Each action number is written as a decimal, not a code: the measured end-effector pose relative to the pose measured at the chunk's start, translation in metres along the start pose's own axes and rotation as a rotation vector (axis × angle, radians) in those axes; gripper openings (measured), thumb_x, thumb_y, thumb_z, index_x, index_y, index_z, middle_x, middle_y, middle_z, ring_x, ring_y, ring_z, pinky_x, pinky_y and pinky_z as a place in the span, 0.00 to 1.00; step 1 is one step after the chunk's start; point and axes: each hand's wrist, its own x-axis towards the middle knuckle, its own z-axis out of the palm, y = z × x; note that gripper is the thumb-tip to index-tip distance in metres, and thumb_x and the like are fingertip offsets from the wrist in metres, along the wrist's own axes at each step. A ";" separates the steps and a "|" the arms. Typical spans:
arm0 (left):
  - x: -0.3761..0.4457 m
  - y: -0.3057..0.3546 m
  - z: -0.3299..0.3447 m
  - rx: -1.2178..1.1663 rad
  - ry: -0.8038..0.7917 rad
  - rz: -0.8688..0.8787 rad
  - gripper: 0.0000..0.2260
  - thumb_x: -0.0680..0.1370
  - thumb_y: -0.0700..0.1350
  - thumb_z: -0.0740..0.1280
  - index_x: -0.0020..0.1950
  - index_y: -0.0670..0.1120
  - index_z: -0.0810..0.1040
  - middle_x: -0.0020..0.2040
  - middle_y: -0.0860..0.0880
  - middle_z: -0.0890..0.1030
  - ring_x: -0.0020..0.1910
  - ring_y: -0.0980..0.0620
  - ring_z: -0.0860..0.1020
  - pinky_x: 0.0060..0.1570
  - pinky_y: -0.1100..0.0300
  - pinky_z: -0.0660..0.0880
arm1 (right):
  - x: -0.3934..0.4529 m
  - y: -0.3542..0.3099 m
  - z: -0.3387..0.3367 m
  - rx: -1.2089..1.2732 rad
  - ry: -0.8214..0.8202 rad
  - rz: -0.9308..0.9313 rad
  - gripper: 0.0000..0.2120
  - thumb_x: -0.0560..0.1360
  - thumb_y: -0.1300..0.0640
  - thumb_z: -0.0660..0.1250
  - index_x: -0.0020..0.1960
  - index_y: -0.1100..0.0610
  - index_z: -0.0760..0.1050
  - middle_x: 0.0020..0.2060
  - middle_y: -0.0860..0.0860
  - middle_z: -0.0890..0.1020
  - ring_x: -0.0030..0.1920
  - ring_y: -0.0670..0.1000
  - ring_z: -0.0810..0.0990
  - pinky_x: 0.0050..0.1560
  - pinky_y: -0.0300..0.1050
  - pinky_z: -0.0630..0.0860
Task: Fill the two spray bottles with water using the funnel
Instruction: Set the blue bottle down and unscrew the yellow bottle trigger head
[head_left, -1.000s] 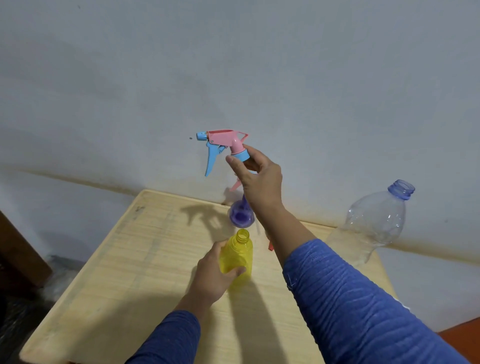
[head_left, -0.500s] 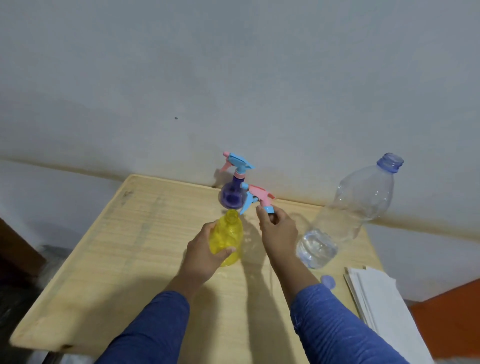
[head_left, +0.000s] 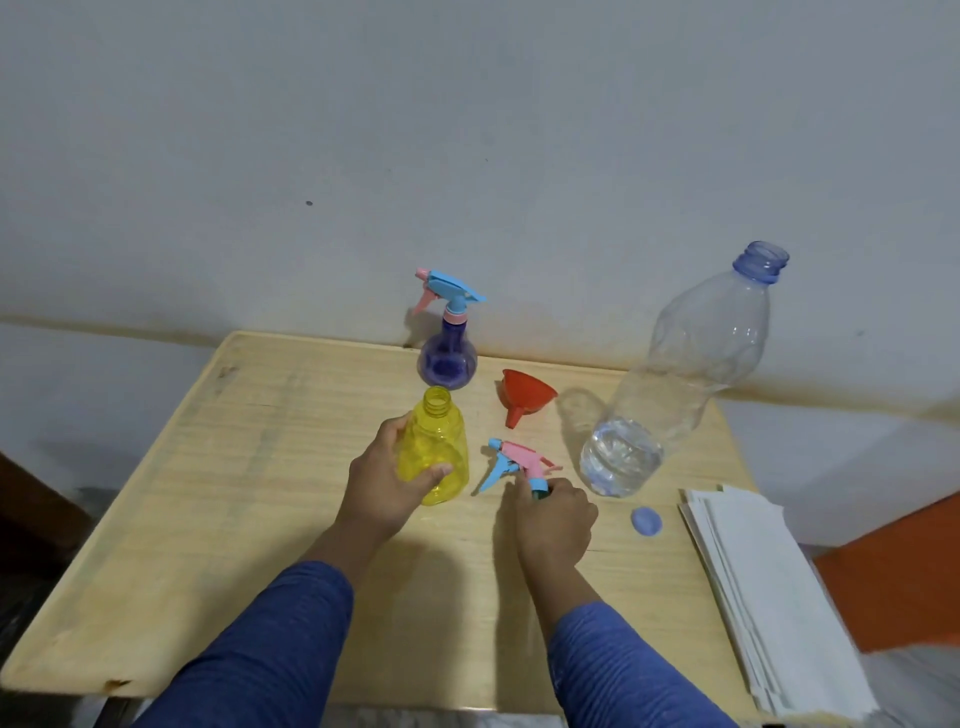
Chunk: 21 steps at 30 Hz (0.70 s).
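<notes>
Yellow spray bottle (head_left: 435, 452) upright — open neck up — left hand (head_left: 382, 491) gripping.

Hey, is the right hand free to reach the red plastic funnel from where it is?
Probably not yet: the right hand holds the pink and blue spray trigger head. Once released, the path to the red plastic funnel looks clear.

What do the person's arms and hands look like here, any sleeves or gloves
Both arms wear long blue sleeves with a fine ribbed, wavy knit texture, ending just short of the wrists. The left sleeve and right sleeve match. The left hand and right hand are bare: no gloves, and no rings, watch or bracelets can be seen.
</notes>
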 end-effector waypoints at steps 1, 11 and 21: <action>0.000 0.000 0.000 0.002 -0.003 0.005 0.29 0.68 0.49 0.76 0.66 0.51 0.68 0.54 0.55 0.75 0.53 0.55 0.74 0.52 0.62 0.70 | -0.001 0.002 0.001 -0.039 0.008 -0.005 0.22 0.76 0.43 0.61 0.59 0.59 0.74 0.55 0.55 0.76 0.59 0.56 0.70 0.54 0.50 0.71; 0.001 -0.003 0.000 0.002 -0.021 0.010 0.30 0.68 0.50 0.76 0.67 0.51 0.68 0.57 0.55 0.75 0.56 0.55 0.74 0.55 0.61 0.71 | 0.003 -0.010 -0.002 -0.090 0.049 -0.092 0.24 0.74 0.44 0.65 0.65 0.56 0.71 0.60 0.54 0.73 0.62 0.56 0.68 0.57 0.49 0.68; 0.001 -0.006 0.001 -0.045 0.000 0.024 0.28 0.68 0.48 0.76 0.65 0.52 0.69 0.53 0.56 0.76 0.52 0.57 0.75 0.50 0.64 0.71 | 0.070 -0.074 -0.020 0.205 -0.084 -0.187 0.27 0.78 0.54 0.60 0.75 0.48 0.55 0.62 0.59 0.73 0.62 0.59 0.73 0.58 0.50 0.71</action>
